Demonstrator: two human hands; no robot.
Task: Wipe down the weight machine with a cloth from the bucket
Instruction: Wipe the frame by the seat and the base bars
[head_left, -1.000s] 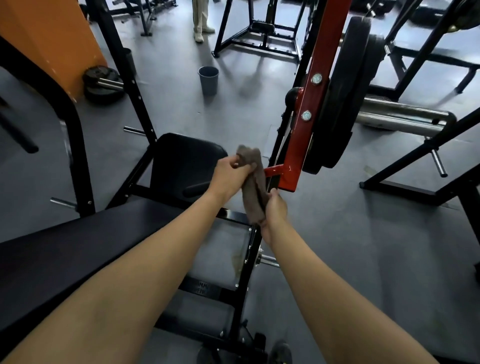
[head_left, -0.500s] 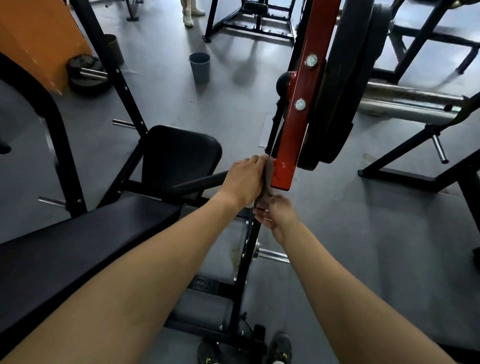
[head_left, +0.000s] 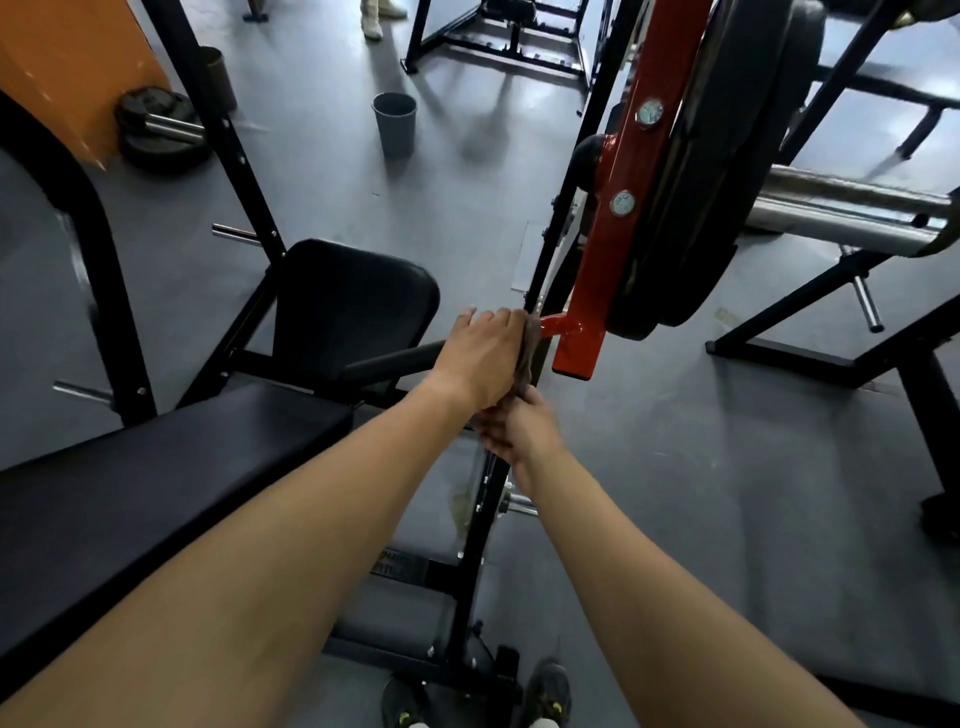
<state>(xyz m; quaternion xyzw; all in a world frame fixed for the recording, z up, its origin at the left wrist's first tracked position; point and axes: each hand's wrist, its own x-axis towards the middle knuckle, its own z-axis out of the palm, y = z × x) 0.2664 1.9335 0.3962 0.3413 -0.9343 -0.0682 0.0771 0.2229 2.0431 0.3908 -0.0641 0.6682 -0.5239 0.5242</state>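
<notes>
A brown cloth (head_left: 527, 358) is wrapped against the black upright post (head_left: 493, 483) of the weight machine, just left of the red arm (head_left: 613, 228). My left hand (head_left: 480, 358) covers the cloth and presses it on the post, fingers lying over it. Right below, my right hand (head_left: 519, 431) grips the cloth's lower end at the post. Most of the cloth is hidden under my hands. A grey bucket (head_left: 395, 124) stands on the floor far ahead.
Black weight plates (head_left: 722, 171) hang on the red arm beside a chrome sleeve (head_left: 841, 213). A black padded bench (head_left: 156, 488) and seat (head_left: 353, 306) lie to the left. Other machine frames stand right and behind. A person's feet (head_left: 376, 21) show at the top.
The cloth, held up free in both hands a second ago, now lies pressed on the post. My left hand has moved right and down over it, close above my right hand.
</notes>
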